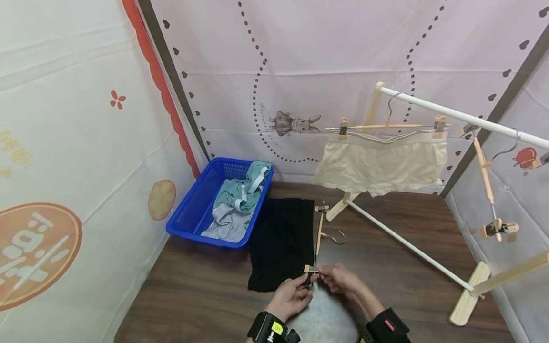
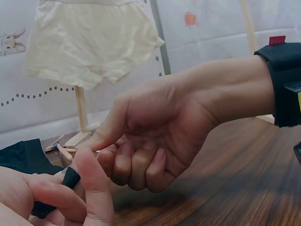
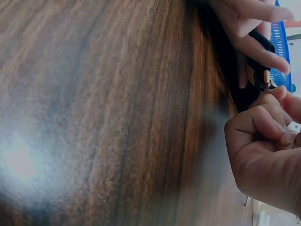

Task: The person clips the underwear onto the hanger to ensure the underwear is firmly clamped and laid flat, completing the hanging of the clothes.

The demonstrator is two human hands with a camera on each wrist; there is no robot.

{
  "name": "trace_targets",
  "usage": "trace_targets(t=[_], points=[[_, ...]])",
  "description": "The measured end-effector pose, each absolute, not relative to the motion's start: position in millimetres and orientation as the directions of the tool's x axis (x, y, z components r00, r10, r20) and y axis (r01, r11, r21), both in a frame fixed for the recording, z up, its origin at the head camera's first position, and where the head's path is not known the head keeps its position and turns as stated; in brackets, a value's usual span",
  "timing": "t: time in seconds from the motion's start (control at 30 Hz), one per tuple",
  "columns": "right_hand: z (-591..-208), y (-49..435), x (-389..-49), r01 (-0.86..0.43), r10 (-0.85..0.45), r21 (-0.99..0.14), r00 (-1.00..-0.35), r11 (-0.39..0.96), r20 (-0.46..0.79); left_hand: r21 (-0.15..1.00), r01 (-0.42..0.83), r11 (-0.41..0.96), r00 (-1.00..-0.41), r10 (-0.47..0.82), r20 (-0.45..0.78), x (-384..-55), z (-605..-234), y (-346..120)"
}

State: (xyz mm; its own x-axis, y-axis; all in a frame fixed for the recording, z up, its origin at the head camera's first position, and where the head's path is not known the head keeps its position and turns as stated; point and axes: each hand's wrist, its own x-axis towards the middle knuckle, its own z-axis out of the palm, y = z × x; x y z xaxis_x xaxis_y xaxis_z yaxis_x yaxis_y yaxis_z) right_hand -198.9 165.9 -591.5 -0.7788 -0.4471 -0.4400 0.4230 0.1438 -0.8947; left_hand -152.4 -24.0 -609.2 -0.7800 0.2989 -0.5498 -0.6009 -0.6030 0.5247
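A black garment (image 1: 280, 238) lies flat on the wooden tabletop, and a wooden clip hanger (image 1: 319, 238) rests along its right edge with the hook pointing right. My left hand (image 1: 291, 296) pinches the garment's near corner; in the left wrist view a fold of black cloth (image 2: 71, 178) shows between thumb and finger. Right beside it, my right hand (image 1: 340, 279) pinches the hanger's near clip (image 1: 310, 269), its other fingers curled into the palm. The hanger's far clip (image 1: 321, 208) sits near the garment's far corner. In the right wrist view, fingers partly hide the near clip.
Left of the garment stands a blue basket (image 1: 184, 224) with teal and grey clothes (image 1: 238, 195). On the right is a rack with a white rail (image 1: 450, 112), from which hang cream shorts (image 1: 381, 164) and a bare hanger (image 1: 483, 174). Printed fabric walls surround the table.
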Motion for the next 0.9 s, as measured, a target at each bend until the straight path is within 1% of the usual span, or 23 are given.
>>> trace_targets(t=[0.13,0.27,0.4,0.5,0.6,0.67,0.73,0.83,0.9], points=[[-594.6,166.5,-198.9,0.432,-0.472,-0.89,-0.761,0.141,-0.445,0.513,-0.606,-0.608,-0.781,0.333,-0.528,-152.3,-610.9,-26.5],[-596.8,167.4,-200.0,0.451,-0.487,-0.882,-0.745,0.136,-0.456,0.522,-0.603,-0.603,-0.786,0.337,-0.519,-152.7,-612.8,-26.8],[-597.2,168.4,-200.7,0.468,-0.517,-0.872,-0.715,0.145,-0.47,0.555,-0.604,-0.572,-0.782,0.291,-0.551,-151.7,-613.6,-26.2],[-594.9,169.7,-200.9,0.43,-0.53,-0.877,-0.703,0.214,-0.474,0.587,-0.619,-0.522,-0.772,0.267,-0.577,-149.4,-610.8,-27.4],[-590.4,172.7,-202.4,0.324,-0.519,-0.878,-0.713,0.353,-0.472,0.621,-0.652,-0.434,-0.756,0.311,-0.576,-146.6,-604.9,-32.5],[-585.7,175.6,-204.5,0.226,-0.505,-0.858,-0.729,0.461,-0.463,0.641,-0.686,-0.343,-0.726,0.378,-0.575,-145.6,-599.8,-38.7],[-580.4,179.1,-207.8,0.139,-0.502,-0.833,-0.741,0.536,-0.446,0.672,-0.705,-0.227,-0.689,0.444,-0.573,-145.8,-594.5,-46.1],[-571.2,184.2,-215.9,0.044,-0.479,-0.809,-0.786,0.587,-0.39,0.715,-0.697,-0.056,-0.634,0.513,-0.578,-150.6,-584.9,-57.8],[-567.4,186.1,-224.9,-0.005,-0.453,-0.808,-0.83,0.59,-0.326,0.744,-0.668,0.025,-0.623,0.528,-0.577,-157.4,-577.5,-64.0]])
